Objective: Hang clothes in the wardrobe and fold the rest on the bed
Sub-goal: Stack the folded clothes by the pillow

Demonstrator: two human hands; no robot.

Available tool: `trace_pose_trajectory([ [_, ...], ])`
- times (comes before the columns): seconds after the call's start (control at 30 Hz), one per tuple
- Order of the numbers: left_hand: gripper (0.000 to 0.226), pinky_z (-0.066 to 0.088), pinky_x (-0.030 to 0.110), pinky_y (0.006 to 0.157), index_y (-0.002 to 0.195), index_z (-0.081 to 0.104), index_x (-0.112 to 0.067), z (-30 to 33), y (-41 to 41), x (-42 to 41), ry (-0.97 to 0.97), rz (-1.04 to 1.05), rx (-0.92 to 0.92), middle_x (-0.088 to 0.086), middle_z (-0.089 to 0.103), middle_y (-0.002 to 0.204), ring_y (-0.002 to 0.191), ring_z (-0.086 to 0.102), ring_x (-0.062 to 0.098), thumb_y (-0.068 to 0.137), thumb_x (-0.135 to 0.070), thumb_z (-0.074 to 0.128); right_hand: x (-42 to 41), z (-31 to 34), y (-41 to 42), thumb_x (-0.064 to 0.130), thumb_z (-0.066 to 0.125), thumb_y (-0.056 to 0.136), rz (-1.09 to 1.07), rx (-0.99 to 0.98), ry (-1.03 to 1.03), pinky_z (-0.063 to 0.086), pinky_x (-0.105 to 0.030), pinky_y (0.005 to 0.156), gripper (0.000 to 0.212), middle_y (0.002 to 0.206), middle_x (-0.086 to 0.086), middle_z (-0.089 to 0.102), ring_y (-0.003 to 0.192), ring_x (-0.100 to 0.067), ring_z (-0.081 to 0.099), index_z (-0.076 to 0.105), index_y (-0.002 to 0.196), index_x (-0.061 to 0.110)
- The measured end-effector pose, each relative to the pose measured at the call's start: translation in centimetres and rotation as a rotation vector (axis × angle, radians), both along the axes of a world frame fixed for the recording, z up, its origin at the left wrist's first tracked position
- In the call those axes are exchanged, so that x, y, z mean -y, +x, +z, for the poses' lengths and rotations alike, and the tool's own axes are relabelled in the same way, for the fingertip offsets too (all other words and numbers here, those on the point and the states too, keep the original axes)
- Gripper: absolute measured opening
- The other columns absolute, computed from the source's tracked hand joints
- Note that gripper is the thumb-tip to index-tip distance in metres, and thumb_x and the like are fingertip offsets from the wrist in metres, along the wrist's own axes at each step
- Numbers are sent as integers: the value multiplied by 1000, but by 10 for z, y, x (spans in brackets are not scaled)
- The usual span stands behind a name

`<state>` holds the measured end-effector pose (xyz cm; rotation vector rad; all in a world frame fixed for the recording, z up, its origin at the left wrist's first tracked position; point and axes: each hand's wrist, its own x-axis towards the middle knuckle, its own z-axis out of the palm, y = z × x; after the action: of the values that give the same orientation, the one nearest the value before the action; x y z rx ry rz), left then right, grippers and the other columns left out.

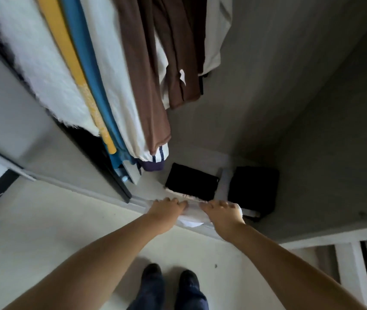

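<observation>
I look steeply down into an open wardrobe. Both my hands reach low to its front edge and hold a folded white garment (192,214). My left hand (166,209) grips its left side and my right hand (222,212) its right side, fingers curled over the far edge. Behind the garment a folded black piece (191,184) lies on the wardrobe floor, with a second black pile (254,189) to its right. Above hang several clothes: a fluffy white one (44,70), a yellow one (66,52), a blue one (88,63), a cream one (115,86) and a brown one (144,74).
The wardrobe's sliding door (10,108) stands at the left, its track (77,186) running along the pale floor (55,231). My two dark shoes (171,280) are at the bottom centre. White slats (352,265) show at the lower right. The grey wardrobe wall (289,86) fills the right.
</observation>
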<state>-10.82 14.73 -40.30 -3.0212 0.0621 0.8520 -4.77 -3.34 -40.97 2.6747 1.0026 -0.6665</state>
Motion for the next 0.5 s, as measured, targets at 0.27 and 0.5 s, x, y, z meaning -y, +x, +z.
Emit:
trace_pose_trajectory([
  [0.27,64,41,44,94,147,25,-23,-189,99,-49,57,-202,50,8,46,133,118,49,33,89,0,40,-41,-186,77,12,44,90,-156,-12,91,42,-39,95,64,136,2,46,124,-26,47,27,144,43],
  [0.5,64,27,45,110,152,17,-20,-317,225,-80,106,-283,270,11,36,146,133,35,33,93,-6,38,-60,-319,184,7,46,89,-188,131,207,45,-37,97,71,146,-3,38,128,-30,42,22,151,30],
])
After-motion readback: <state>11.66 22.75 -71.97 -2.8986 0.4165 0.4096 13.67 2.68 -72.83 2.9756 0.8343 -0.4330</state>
